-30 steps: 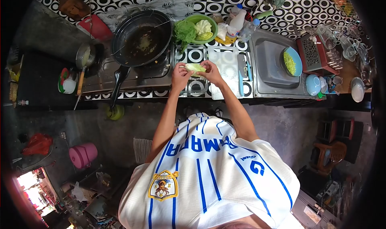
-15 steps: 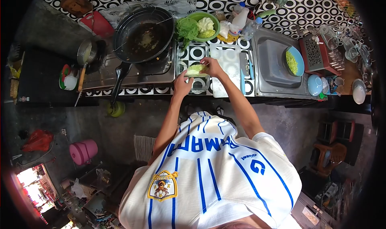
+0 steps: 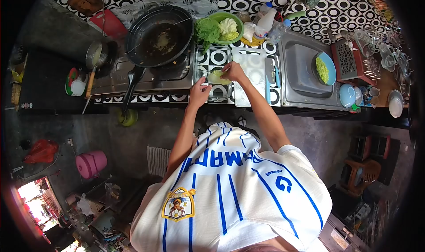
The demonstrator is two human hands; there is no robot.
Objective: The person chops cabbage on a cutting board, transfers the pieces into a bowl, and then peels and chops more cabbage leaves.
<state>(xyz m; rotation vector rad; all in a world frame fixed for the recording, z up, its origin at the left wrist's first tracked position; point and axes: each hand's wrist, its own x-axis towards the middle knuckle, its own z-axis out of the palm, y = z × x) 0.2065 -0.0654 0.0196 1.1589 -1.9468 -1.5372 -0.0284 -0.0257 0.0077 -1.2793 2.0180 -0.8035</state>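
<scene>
My right hand (image 3: 233, 71) grips a pale green cabbage leaf (image 3: 217, 77) and holds it over a clear glass dish (image 3: 218, 94) at the counter's front edge. My left hand (image 3: 198, 93) is lower, at the left of the dish near the counter edge, fingers loosely apart and holding nothing. A white cutting board (image 3: 251, 77) lies just right of my right hand, with a blue-handled knife (image 3: 267, 80) on its right side.
A large black wok (image 3: 158, 35) sits on the stove at the left. Behind the dish stands a green bowl (image 3: 221, 29) of leafy greens and cabbage. At the right, a steel sink (image 3: 302, 70) holds a blue plate of chopped greens (image 3: 324, 69). Bottles (image 3: 267, 20) stand at the back.
My left hand has let go of the leaf and dropped toward the counter edge. My right hand alone keeps the leaf, which has moved slightly right over the dish.
</scene>
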